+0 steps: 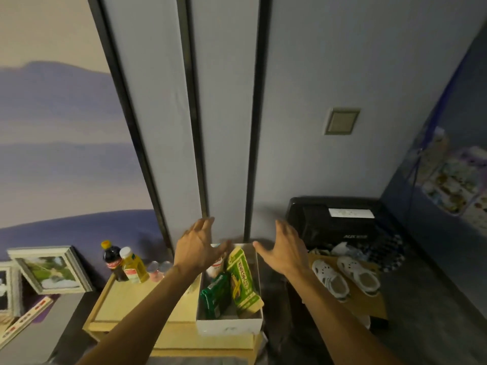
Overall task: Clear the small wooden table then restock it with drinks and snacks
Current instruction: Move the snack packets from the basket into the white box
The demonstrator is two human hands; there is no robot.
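Table: the small wooden table [126,299] is in the lower centre of the frame, against the wall.
Box: a white box [229,326] stands on the right part of the table, open at the top.
In the box: you see a light green drink carton [243,280] leaning on the right wall, a dark green packet [214,296] just beside it on the left, and behind them a white container with a red label [216,267], partly hidden.
Your left hand [196,250]: above the far left corner of the box, fingers spread, holding nothing.
Your right hand [284,250]: above the far right corner, fingers also spread, holding nothing.
Far edge of the table: a cola bottle [112,262] and a yellow bottle [134,267] stand upright, touching; right of them are two small pinkish items [158,270], too blurred to name.
Right of the frame: a pair of white shoes [345,279] lies on a brown board, with a black appliance [334,222] behind.
Left of the frame: a framed picture [51,270] leans tilted, and a power strip [23,321] lies below it.
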